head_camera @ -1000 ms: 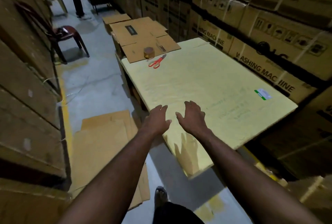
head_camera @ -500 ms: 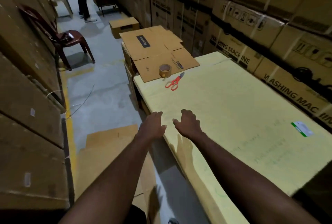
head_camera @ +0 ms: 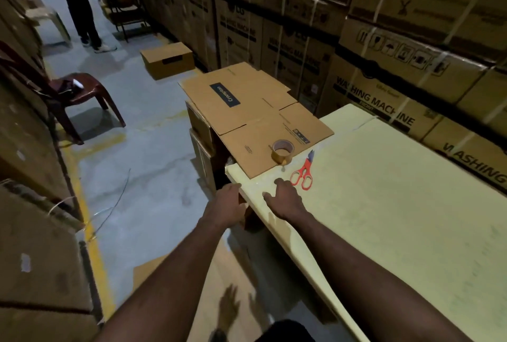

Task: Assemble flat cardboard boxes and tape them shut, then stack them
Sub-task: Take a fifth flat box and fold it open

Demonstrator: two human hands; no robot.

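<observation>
both hands empty, fingers loosely extended. left hand (head_camera: 226, 204) at the left edge of the table (head_camera: 397, 218); right hand (head_camera: 285, 200) just over its surface. flat cardboard box (head_camera: 247, 111) lies beyond both hands, overlapping the table's far corner. tape roll (head_camera: 282, 151) stands on it; scissors (head_camera: 303, 171) lie near the right hand.

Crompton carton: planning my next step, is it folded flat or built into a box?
Flat: the Crompton carton lies as a sheet, flaps spread, with the tape roll resting on its near panel.
</observation>
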